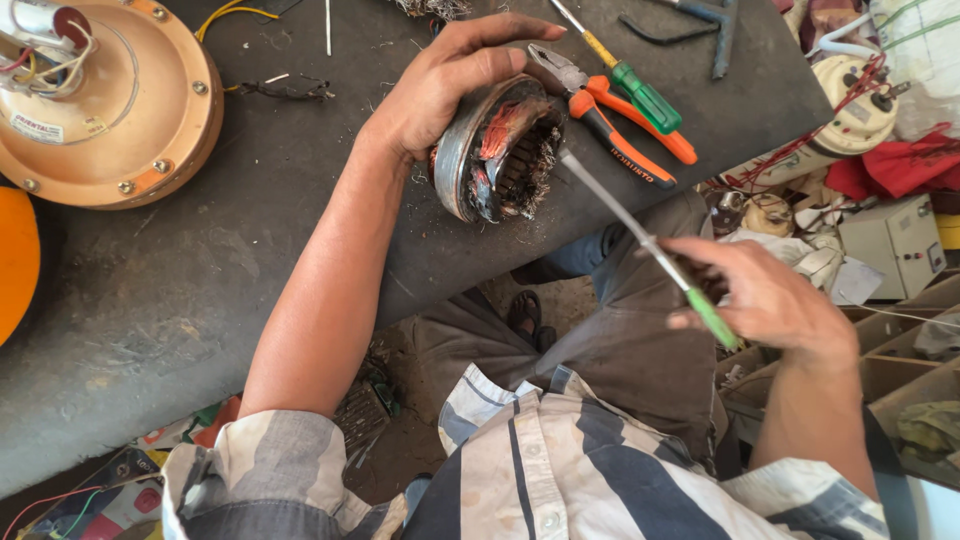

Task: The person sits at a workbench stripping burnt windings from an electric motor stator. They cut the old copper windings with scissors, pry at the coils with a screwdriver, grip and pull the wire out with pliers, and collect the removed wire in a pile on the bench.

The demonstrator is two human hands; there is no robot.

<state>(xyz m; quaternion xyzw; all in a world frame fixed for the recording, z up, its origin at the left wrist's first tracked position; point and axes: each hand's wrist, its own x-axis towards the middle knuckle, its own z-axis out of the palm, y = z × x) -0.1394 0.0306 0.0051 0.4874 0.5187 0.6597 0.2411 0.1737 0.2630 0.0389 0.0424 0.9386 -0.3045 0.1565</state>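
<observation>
Copper-wound round motor stator [497,150] stays steadiest gripped in left hand [445,85] — right hand [770,300] fingers pinching green-handled screwdriver [650,245], tip best levered gently.

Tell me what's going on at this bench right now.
A person sits at a dark workbench. Their left hand steadies a round motor stator tipped on its edge, its copper windings frayed and exposed. Their right hand holds a green-handled screwdriver with the tip at the windings. Orange-handled pliers and another green screwdriver lie just behind the stator. A tan fan motor housing sits at the bench's far left.
</observation>
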